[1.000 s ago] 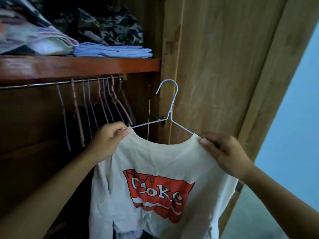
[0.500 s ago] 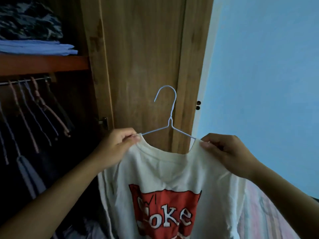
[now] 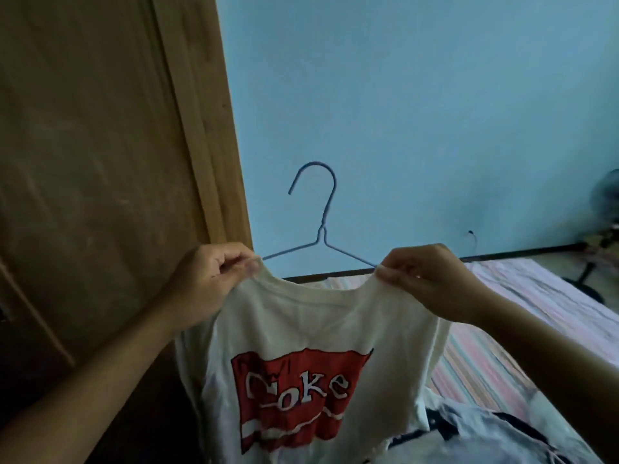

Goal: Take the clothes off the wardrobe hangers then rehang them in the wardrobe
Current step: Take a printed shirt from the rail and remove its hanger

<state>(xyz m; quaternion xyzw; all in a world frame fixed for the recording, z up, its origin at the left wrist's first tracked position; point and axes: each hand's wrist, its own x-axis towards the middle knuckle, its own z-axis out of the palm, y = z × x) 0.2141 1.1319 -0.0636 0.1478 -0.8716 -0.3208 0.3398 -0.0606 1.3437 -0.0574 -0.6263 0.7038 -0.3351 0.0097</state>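
Half a second ago the wardrobe's shelf, rail and hanging clothes showed at the left of the frame; now they are out of sight, and the wooden wardrobe door (image 3: 100,162) fills the left third while the blue wall (image 3: 418,112) takes up most of the rest. The hanger's hook, earlier in front of the door, now stands against the wall at the centre. More of the bed shows at the lower right than before.

The T-shirt (image 3: 301,346) hangs at the lower centre of the frame on a thin blue wire hanger (image 3: 322,229). It is off-white, with a red flag-shaped print bearing the white word "Coke". The left hand (image 3: 204,283) pinches the left end of the neckline, fingers curled with thumb and fingertips closed on the cloth where the wire enters it. The right hand (image 3: 425,283) pinches the right end the same way.

The hanger's shoulders and bottom bar are hidden inside the shirt, and whether the fingers also hold the wire cannot be told. The shirt's hem is cut off by the bottom edge. On the striped bed (image 3: 536,313) lies a pale heap of clothes (image 3: 485,437), too blurred to sort out. A dark fan (image 3: 603,229) is cut off at the right edge.
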